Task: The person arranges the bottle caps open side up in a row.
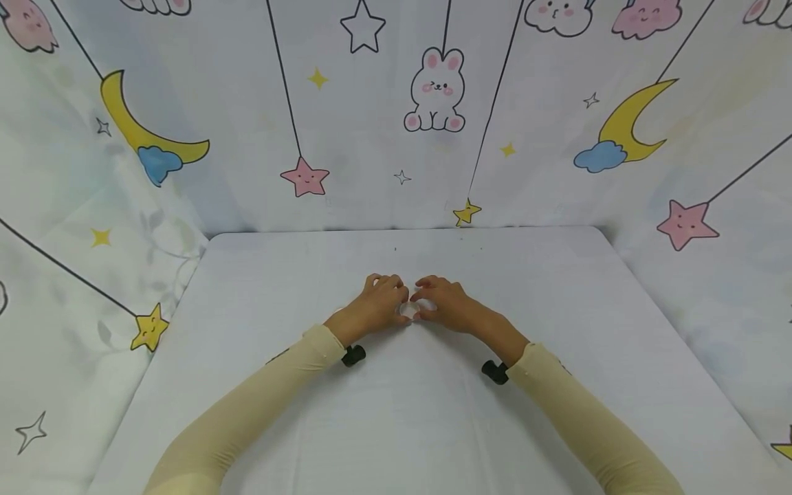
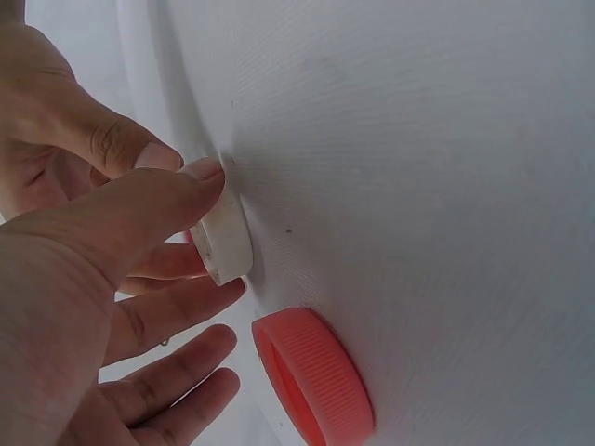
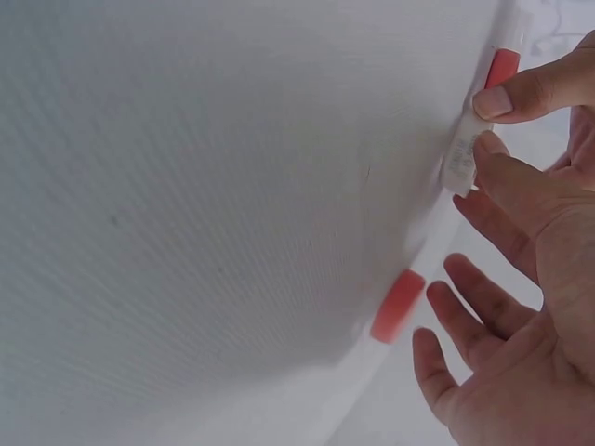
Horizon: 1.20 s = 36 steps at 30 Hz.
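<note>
Both hands meet over the white tabletop in the head view. The left hand (image 1: pixel 379 304) and right hand (image 1: pixel 450 305) hold a small round white cap (image 1: pixel 409 311) between them, each with its thumb and a finger at the rim. From the left wrist, the white cap (image 2: pixel 226 240) stands tilted close to the cloth, under the left thumb. Faint grey marks show on the side of the white cap (image 3: pixel 462 160) in the right wrist view. The other fingers of both hands are spread loosely. A ribbed red bottle cap (image 2: pixel 321 379) lies near the left fingers.
A red cap (image 3: pixel 398 307) lies near the right fingers, and another red piece (image 3: pixel 503 69) shows behind the left thumb. The white table (image 1: pixel 396 412) is bordered by a cloth backdrop (image 1: pixel 247 103) printed with moons and stars. A dark wrist camera (image 1: pixel 495 372) hangs below the right sleeve.
</note>
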Tool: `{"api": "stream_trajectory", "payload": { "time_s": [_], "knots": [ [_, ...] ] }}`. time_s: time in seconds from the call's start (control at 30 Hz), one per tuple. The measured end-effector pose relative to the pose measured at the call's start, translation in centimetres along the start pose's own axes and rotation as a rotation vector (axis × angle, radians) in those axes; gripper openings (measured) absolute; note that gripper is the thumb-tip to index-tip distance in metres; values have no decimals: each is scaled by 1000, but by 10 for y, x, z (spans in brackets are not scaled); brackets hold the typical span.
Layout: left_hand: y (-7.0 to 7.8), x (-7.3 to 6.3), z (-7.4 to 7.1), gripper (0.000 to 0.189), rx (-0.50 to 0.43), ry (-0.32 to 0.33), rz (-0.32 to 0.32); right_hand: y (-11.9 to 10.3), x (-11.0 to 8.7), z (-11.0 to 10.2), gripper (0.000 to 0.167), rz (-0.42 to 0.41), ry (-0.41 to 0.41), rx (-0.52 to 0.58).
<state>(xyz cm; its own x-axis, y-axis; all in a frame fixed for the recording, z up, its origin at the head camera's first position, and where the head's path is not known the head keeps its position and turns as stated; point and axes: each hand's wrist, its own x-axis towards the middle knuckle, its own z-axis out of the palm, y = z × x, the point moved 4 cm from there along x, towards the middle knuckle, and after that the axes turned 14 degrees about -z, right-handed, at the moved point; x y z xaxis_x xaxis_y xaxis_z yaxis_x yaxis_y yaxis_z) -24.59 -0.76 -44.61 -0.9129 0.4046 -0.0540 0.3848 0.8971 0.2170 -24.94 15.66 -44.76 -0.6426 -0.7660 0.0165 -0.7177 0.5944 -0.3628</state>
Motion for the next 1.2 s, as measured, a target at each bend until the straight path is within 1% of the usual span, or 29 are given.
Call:
{"api": "stream_trajectory", "payload": {
  "time_s": [0.27, 0.37, 0.47, 0.53, 0.63, 0.77, 0.87, 0.93, 1.1, 1.2],
  "knots": [
    [1, 0, 1, 37, 18, 4, -5, -3, -1, 0, 35, -6, 4, -16],
    [2, 0, 0, 39, 39, 2, -10, -5, -1, -2, 35, -3, 5, -24],
    [2, 0, -1, 43, 67, -8, -20, -4, -1, -4, 39, 17, -7, -27],
    [3, 1, -4, 45, 71, -15, -27, -2, -1, -6, 42, 39, -6, -30],
    [4, 2, -8, 46, 54, -18, -35, 2, -3, -11, 44, 61, 25, -40],
    [7, 6, -16, 45, 25, 8, -30, 7, -6, -19, 43, 86, 89, -45],
    [10, 12, -21, 45, 19, 27, -17, 12, -9, -24, 44, 127, 115, -36],
    [12, 18, -23, 46, 22, 26, -13, 16, -9, -25, 46, 147, 120, -51],
    [16, 37, -21, 48, 25, -24, -26, 24, -7, -27, 52, 170, 117, -100],
    [19, 51, -17, 49, 35, -56, -44, 28, -7, -28, 51, 172, 116, -101]
  ]
}}
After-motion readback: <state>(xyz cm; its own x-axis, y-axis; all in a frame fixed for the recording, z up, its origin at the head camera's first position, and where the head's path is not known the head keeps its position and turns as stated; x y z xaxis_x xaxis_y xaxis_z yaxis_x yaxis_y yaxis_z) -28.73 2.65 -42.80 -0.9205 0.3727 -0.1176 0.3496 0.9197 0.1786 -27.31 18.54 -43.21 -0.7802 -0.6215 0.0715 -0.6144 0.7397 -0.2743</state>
